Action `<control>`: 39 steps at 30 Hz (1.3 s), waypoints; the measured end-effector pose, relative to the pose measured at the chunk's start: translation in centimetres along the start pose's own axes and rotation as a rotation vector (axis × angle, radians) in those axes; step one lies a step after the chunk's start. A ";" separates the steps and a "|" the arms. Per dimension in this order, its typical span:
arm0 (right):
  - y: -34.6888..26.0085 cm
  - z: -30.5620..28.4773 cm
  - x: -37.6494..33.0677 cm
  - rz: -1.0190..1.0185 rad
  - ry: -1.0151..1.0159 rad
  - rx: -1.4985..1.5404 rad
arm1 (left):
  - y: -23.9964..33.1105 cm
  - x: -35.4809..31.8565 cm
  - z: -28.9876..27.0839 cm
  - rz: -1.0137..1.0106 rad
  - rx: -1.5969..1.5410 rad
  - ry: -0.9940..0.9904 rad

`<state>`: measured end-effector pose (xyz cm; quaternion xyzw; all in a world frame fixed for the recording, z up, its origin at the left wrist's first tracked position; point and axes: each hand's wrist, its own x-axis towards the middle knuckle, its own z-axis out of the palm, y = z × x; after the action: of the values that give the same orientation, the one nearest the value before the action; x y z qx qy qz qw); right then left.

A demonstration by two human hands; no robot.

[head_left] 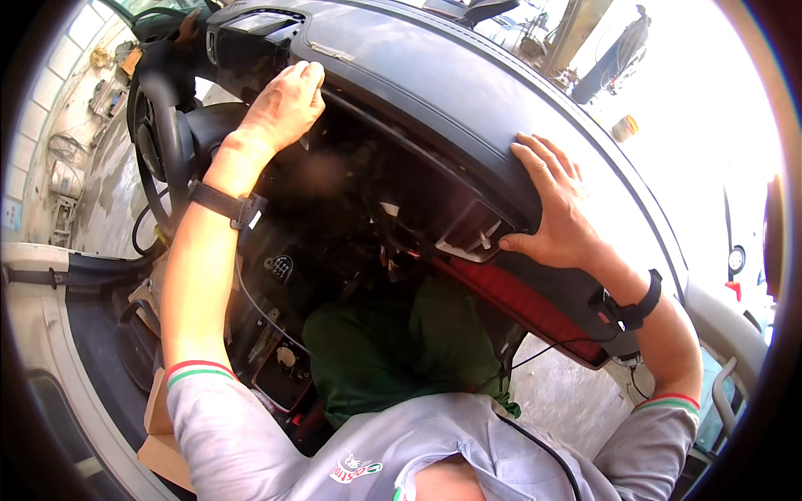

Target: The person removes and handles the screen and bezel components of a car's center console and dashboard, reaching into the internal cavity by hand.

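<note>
Both hands lay on one large dark dashboard panel [468, 100] inside a car. The left hand [284, 104] rested on the top edge of the panel, its fingers [307, 73] bent and close together, curled over the rim; nothing was closed inside them. The right hand [555, 209] pressed flat on the upper surface, fingers [543, 163] spread wide, with the thumb hooked under the lower lip, just beside an open vent hole [472, 230]. So the panel sat between the two hands, lifted or loose from its place as far as I could judge, because the dark cavity under the fingers was hard to read.

The panel looked long, stiff and rather heavy for its size, with a smooth skin that could slip under dry palms. I judged that the edges and the vent opening gave the safest grip, since thin plastic clips and trim near the rim could break.

Counted: one panel, one steering wheel [159, 142] beyond the left fingers, one gear lever knob [282, 267] below them, and two black wrist straps, one on the left wrist [224, 203] and one on the right wrist [631, 305]. A red strip [518, 305] ran under the right palm.
</note>
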<state>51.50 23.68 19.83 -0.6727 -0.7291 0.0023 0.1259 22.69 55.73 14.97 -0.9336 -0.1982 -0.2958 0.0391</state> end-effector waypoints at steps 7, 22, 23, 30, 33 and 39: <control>-0.6 -0.2 0.2 0.005 -0.001 -0.024 | -2.6 -0.4 0.0 -0.255 0.058 0.302; 0.5 1.0 -0.2 -0.057 0.048 -0.004 | 15.5 -6.2 -5.9 -0.635 -0.721 0.078; 0.7 1.0 -0.3 -0.055 0.053 -0.009 | 17.7 -6.8 -5.1 -0.607 -0.672 0.033; 1.2 1.5 0.1 -0.093 0.074 0.004 | 27.2 -8.2 4.1 -0.396 -0.555 0.171; 1.2 1.8 -0.1 -0.082 0.070 0.011 | 28.9 -7.4 5.8 -0.442 -0.698 0.095; 1.2 2.5 -0.7 -0.097 0.072 0.031 | 28.9 -7.4 7.7 -0.506 -0.694 0.067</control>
<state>52.25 23.54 17.12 -0.6342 -0.7557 -0.0168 0.1627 32.66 28.04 5.67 -0.8034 -0.3082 -0.3753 -0.3445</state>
